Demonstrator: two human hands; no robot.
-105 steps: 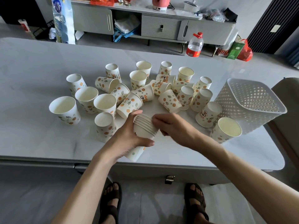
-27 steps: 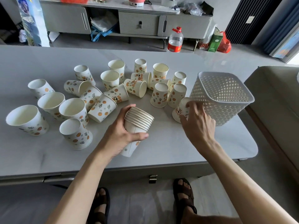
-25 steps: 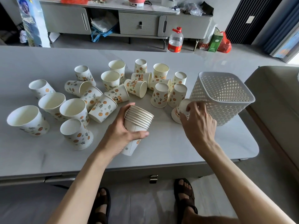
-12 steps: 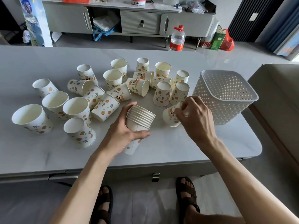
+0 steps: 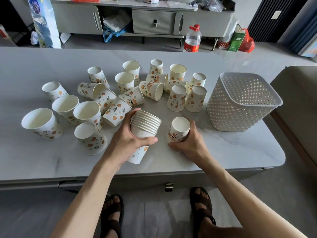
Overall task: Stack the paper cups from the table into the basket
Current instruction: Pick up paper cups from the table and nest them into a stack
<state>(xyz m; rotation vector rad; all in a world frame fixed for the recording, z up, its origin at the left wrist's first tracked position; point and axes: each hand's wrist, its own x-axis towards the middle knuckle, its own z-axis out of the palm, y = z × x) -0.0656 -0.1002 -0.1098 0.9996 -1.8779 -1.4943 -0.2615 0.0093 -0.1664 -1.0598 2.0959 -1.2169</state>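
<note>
My left hand (image 5: 127,142) grips a stack of several nested paper cups (image 5: 145,128), tilted with the rims pointing up and away. My right hand (image 5: 188,145) holds a single paper cup (image 5: 179,129) with orange dots, bottom end up, just right of the stack. The white perforated basket (image 5: 243,102) stands on the table to the right, with no cups visible inside. Several loose paper cups (image 5: 177,97) lie and stand scattered over the grey table (image 5: 34,152), some upright, some upside down, some on their sides.
A beige seat (image 5: 298,100) is close to the table's right edge. Beyond the table stand a grey cabinet (image 5: 154,21), a water bottle (image 5: 193,38) on the floor and some bags. My sandalled feet show under the near edge.
My right hand reached to a cup beside the basket, picked it up and brought it back next to the stack. The left hand kept holding the stack in place.
</note>
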